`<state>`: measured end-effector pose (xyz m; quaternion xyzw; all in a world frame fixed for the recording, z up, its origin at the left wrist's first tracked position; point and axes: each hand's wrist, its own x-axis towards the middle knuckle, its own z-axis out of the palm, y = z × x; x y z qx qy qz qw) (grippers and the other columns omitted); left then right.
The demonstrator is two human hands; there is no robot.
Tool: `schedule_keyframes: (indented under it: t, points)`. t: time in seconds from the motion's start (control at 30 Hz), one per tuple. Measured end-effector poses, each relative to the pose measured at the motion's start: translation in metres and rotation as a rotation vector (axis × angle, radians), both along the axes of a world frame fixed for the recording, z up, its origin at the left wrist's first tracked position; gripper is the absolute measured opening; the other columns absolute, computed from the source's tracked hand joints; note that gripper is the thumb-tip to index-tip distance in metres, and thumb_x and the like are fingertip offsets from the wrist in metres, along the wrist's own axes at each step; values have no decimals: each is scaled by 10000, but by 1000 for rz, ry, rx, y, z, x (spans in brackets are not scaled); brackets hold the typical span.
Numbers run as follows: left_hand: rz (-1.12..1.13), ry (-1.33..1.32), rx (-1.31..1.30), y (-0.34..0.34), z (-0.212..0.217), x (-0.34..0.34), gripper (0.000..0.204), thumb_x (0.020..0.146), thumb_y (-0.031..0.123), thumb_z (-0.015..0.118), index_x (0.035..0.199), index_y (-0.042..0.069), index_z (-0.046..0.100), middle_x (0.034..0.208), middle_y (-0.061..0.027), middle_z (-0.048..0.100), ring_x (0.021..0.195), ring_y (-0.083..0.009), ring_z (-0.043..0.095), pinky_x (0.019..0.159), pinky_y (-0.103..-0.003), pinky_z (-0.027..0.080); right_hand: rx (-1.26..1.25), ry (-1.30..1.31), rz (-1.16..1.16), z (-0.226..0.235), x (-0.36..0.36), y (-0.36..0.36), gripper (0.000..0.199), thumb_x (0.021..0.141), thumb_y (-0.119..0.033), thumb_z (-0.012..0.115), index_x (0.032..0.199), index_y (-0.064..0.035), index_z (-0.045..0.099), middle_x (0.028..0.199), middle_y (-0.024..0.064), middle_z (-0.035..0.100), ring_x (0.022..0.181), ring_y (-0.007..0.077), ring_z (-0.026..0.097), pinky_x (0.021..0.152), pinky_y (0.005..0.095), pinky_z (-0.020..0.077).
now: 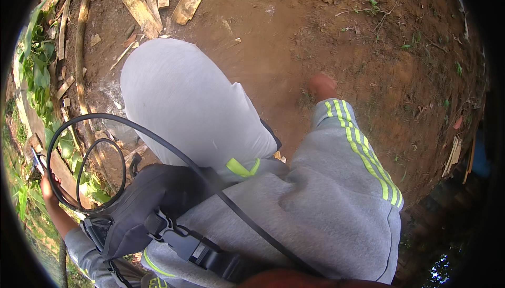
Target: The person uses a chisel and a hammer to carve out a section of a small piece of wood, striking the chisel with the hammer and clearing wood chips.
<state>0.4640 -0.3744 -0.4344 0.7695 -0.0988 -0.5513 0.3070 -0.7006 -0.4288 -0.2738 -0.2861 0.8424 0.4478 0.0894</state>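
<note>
At the far left edge, my left hand (49, 189) is closed round a thin, flat object (38, 160) with a pale edge, too small there to name. A black cable (126, 119) loops in front of that arm. My right hand (322, 86) hangs over bare brown soil, right of the middle. It looks rounded and blurred, its fingers do not show, and no object can be made out in it. A grey sleeve with yellow-green stripes (363, 146) covers the right arm.
My knee in light grey trousers (173, 93) fills the middle left. A black bag with buckles (152, 204) rests across my body. Split wood pieces (144, 6) lie at the upper left, beside long poles (82, 41) and green leaves (39, 72). More wood strips (453, 156) are at the right.
</note>
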Motion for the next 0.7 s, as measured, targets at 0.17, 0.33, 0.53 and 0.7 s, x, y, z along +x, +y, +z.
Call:
schedule_keyframes:
  t: [0.17,0.33,0.53,0.7]
  points:
    - [-80,-6,54,-18,27,-9,258,1015,388,673,944,147,616,746,22,593,587,-127,558,565,-275,500,-3,343,304,73,-88,13,873,1003,-560,583,1659,-48,317,1735,198,276,1620,369,208,1309,484,181]
    - [-123,-173,-9,-30,107,11,279,1013,352,686,819,177,587,605,54,485,482,-106,459,504,-280,419,23,344,587,154,-177,49,980,976,-633,608,1695,-86,229,1763,166,201,1640,359,125,1330,490,106]
    - [-122,-256,-198,-116,191,-81,217,1056,315,677,940,151,595,710,57,528,607,-69,524,627,-237,464,-250,216,870,164,-216,85,877,967,-568,649,1634,-72,368,1712,117,330,1597,371,236,1320,508,173]
    - [-121,-35,-411,-161,199,-238,183,1056,262,682,994,117,589,774,46,540,683,-61,546,715,-236,498,-328,212,930,172,-225,81,844,951,-549,682,1593,-59,439,1675,104,394,1576,362,280,1313,508,205]
